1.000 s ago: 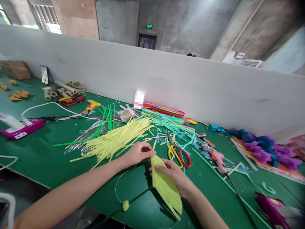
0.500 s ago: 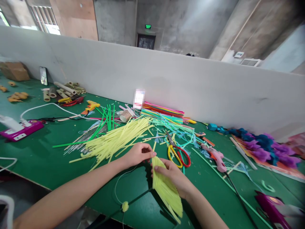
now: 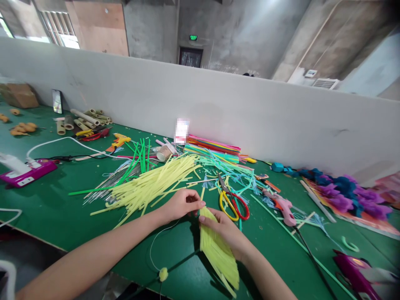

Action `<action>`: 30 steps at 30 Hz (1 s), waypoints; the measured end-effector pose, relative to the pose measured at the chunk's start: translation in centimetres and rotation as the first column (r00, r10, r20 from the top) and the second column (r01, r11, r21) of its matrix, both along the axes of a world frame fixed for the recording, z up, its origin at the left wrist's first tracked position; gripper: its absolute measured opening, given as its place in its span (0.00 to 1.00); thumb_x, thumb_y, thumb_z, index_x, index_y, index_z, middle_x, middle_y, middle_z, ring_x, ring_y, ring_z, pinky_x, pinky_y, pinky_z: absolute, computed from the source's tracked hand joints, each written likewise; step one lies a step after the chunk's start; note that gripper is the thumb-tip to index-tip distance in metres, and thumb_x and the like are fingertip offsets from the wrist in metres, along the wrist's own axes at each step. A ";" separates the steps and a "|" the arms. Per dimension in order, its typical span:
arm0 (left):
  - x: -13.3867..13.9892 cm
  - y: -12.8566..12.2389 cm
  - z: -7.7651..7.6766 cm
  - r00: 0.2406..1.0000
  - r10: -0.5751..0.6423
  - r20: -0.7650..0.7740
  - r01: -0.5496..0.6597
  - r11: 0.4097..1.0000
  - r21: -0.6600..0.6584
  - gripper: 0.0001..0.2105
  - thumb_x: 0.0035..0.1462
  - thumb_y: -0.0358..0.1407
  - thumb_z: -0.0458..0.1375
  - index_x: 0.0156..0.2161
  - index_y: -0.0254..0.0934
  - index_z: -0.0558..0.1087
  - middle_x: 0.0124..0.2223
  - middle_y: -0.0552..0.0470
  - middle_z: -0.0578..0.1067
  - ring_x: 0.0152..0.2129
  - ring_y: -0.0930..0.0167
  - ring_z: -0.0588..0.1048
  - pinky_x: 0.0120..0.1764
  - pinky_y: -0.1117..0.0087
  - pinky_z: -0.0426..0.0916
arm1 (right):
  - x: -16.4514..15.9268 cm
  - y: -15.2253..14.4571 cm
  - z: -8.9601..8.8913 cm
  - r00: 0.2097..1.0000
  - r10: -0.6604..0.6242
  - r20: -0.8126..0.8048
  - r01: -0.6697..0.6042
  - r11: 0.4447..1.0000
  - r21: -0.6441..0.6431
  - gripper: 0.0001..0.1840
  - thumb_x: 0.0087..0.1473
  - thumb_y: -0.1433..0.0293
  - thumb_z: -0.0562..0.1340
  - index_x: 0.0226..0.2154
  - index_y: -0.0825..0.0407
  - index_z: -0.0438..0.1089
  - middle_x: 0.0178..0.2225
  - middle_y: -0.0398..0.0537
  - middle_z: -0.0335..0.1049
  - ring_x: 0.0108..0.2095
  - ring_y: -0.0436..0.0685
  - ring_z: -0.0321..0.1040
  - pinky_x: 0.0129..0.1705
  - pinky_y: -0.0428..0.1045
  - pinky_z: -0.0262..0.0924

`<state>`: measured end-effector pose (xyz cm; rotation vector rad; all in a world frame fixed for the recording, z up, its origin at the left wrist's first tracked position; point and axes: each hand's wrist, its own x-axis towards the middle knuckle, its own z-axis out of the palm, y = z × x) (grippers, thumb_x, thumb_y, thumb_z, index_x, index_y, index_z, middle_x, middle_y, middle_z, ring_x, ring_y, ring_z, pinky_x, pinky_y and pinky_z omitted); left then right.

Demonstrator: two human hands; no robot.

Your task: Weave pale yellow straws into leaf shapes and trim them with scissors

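A fan-shaped bundle of yellow pipe cleaners (image 3: 219, 254) hangs tilted over the table's front part. My right hand (image 3: 223, 229) is wrapped round its upper right side, thumb lying across the front. At the narrow top end, my left hand (image 3: 186, 202) pinches the bundle's tip between thumb and fingers; a short yellow end sticks up above the pinch. Beside the left hand runs a thin white cord, leading down to a small yellow fuzzy ball (image 3: 163, 274) on a dark stick. Scissors (image 3: 231, 202) with yellow and red handles lie just beyond my right hand.
Loose yellow pipe cleaners (image 3: 156, 179) lie left of centre, green ones (image 3: 143, 156) behind. A pink glue gun (image 3: 286, 210) is at right, a yellow one (image 3: 120, 139) at left. Purple power strips (image 3: 29, 173) stand on both sides. A white partition (image 3: 225, 100) closes the back.
Both hands keep their hold on the yellow bundle, almost unmoved. The view has shifted very slightly.
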<state>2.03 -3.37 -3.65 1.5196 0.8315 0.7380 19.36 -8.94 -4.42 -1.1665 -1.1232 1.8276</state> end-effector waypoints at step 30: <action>-0.7 0.1 -0.1 0.997 -0.079 0.023 0.081 0.990 -0.115 0.13 0.48 0.41 0.62 0.36 0.33 0.71 0.28 0.53 0.73 0.25 0.73 0.71 0.26 0.74 0.65 | 0.1 0.7 -0.6 0.966 -0.217 0.141 0.175 0.949 0.264 0.19 0.47 0.53 0.66 0.30 0.53 0.71 0.25 0.42 0.69 0.26 0.50 0.61 0.28 0.45 0.53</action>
